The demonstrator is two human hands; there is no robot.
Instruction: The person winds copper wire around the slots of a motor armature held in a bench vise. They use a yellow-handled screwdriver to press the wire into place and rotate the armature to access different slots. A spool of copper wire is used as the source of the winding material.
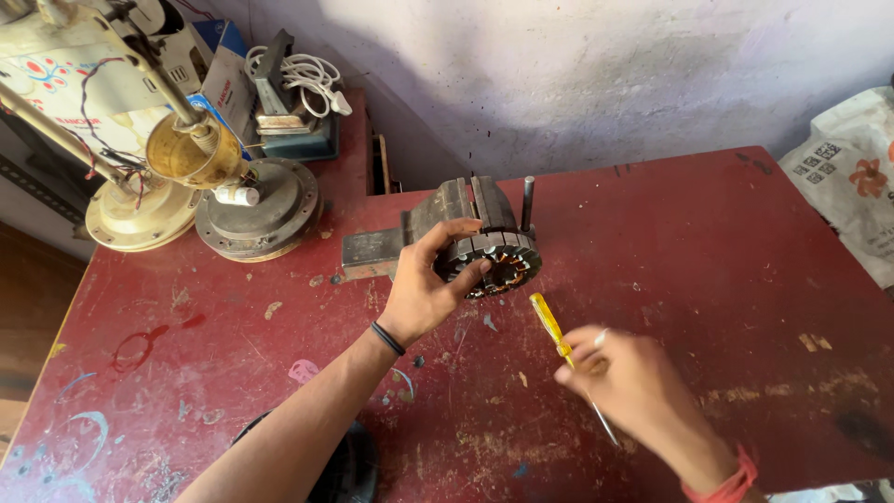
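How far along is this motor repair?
Done: the motor stator with copper windings is out of its housing and sits by the bench vise. In hand: the left hand grips it; the right hand holds a yellow-handled screwdriver. Left: fan parts lie unassembled.

A worn red surface [708, 279], scratched and flecked with old paint, fills most of the view. Behind it rises a rough whitewashed wall [577, 65], stained and shadowed toward the left corner. Brown floor [23, 307] shows at the left edge. Daylight falls evenly across everything.
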